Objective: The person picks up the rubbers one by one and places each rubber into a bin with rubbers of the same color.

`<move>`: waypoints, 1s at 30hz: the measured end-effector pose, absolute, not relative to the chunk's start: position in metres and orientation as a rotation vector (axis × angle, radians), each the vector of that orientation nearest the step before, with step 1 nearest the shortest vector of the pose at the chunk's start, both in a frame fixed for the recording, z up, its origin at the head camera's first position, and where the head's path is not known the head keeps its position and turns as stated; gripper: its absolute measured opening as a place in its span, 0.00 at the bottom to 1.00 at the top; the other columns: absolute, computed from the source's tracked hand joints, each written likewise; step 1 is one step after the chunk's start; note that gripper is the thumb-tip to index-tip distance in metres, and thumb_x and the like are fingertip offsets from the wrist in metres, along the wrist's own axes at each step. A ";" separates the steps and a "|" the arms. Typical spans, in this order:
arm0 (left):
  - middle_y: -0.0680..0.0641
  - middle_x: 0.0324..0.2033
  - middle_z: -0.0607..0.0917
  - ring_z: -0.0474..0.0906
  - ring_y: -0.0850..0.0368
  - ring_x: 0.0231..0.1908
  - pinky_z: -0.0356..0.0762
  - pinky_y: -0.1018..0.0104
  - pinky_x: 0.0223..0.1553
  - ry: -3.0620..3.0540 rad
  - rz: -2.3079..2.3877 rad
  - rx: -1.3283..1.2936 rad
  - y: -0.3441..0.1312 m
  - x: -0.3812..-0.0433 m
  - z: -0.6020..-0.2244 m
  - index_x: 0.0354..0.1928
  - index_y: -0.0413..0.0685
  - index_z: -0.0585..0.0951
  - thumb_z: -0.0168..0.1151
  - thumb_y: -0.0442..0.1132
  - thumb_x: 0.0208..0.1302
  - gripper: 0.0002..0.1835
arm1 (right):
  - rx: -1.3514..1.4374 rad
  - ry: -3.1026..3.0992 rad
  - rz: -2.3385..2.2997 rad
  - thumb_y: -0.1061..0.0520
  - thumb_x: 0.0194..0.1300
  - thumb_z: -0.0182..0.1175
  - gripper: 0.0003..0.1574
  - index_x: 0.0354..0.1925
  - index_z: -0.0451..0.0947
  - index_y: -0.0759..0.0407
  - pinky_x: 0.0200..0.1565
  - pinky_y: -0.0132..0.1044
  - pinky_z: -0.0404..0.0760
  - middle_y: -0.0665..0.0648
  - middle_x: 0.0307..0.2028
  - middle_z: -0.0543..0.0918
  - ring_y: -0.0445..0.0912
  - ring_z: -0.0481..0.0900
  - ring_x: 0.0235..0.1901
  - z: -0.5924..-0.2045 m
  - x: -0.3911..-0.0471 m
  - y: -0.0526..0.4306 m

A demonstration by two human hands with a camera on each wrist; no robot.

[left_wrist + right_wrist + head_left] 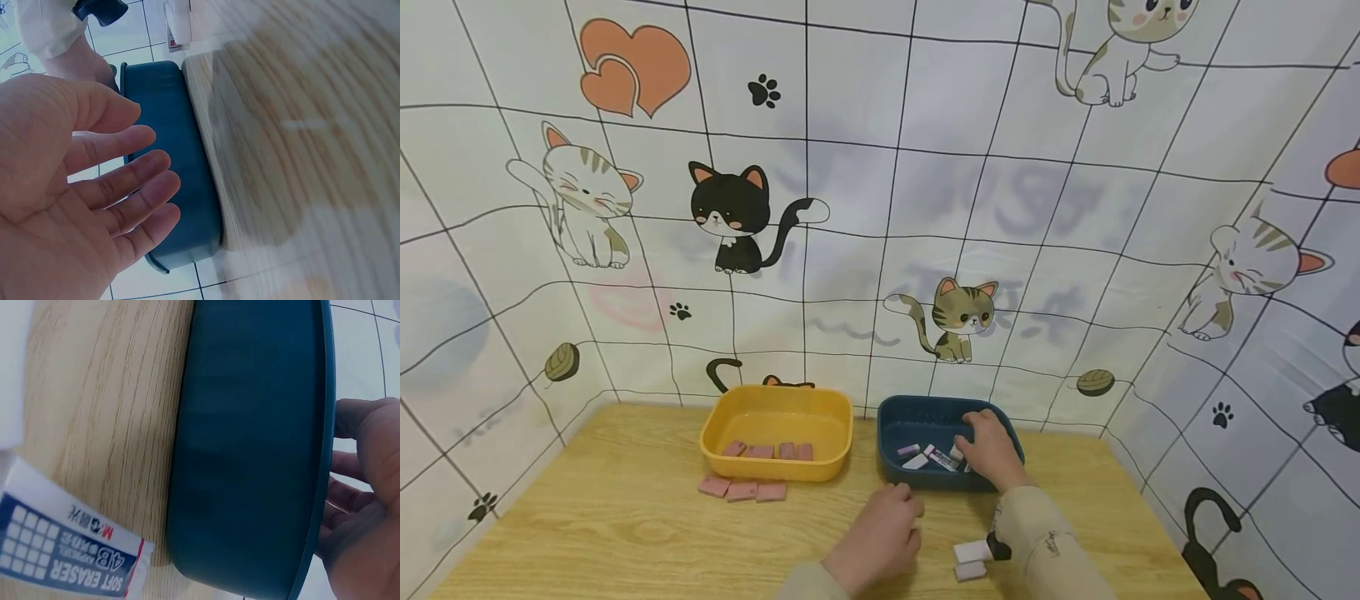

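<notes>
My right hand [991, 450] reaches over the right rim of the dark blue bin [943, 482], its thumb and forefinger spread apart; the other fingertips are hidden. Behind the rim in the right wrist view, the fingers [347, 464] point down into the bin. Several erasers lie inside, including a purple one [908, 450], a white one [916, 462] and one in a printed sleeve [942, 457]. My left hand [880, 533] hovers before the bin's front wall, holding nothing. Its fingers [150, 187] are relaxed and parted in the left wrist view.
A yellow bin [775, 471] with several pink erasers [760, 452] stands to the left. More pink erasers [742, 492] lie before it on the wooden table [625, 517]. White erasers [970, 572] lie near the right forearm; one [75, 544] has a blue-and-white sleeve. A cat-print wall covering [850, 250] rises behind.
</notes>
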State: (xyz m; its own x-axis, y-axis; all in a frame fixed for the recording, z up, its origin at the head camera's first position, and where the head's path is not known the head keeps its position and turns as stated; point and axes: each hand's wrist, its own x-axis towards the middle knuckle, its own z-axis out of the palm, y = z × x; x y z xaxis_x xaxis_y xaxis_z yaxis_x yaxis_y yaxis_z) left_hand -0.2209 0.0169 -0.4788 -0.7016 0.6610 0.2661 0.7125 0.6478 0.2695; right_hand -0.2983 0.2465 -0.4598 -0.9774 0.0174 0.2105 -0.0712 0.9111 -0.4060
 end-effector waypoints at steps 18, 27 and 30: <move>0.53 0.34 0.79 0.73 0.61 0.35 0.76 0.61 0.42 -2.723 -0.672 -0.997 -0.029 -0.224 -0.486 0.42 0.43 0.86 0.68 0.33 0.60 0.08 | 0.246 -2.635 0.767 0.65 0.66 0.65 0.13 0.49 0.84 0.62 0.44 0.48 0.83 0.59 0.50 0.81 0.53 0.82 0.46 -0.471 -0.257 0.237; 0.52 0.33 0.78 0.74 0.58 0.34 0.76 0.58 0.39 -2.716 -0.690 -0.917 -0.061 -0.226 -0.488 0.40 0.41 0.85 0.68 0.31 0.58 0.08 | 0.390 -2.454 0.753 0.69 0.60 0.69 0.12 0.42 0.85 0.59 0.38 0.40 0.80 0.55 0.43 0.83 0.48 0.81 0.40 -0.475 -0.242 0.220; 0.50 0.35 0.80 0.77 0.55 0.36 0.77 0.56 0.40 -2.722 -0.679 -0.889 -0.071 -0.227 -0.490 0.41 0.41 0.85 0.69 0.30 0.58 0.08 | 0.427 -2.419 0.768 0.70 0.59 0.69 0.12 0.42 0.85 0.61 0.39 0.41 0.81 0.55 0.43 0.83 0.49 0.82 0.40 -0.477 -0.238 0.215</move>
State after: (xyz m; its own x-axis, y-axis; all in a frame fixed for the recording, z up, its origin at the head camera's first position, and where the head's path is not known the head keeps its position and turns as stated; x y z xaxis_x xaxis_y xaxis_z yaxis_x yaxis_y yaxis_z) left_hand -0.2268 -0.0708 -0.4897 -0.7997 0.5074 0.3211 0.5988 0.7139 0.3631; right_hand -0.2384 0.2153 -0.4767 -0.7924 -0.1269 0.5967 -0.4480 0.7850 -0.4279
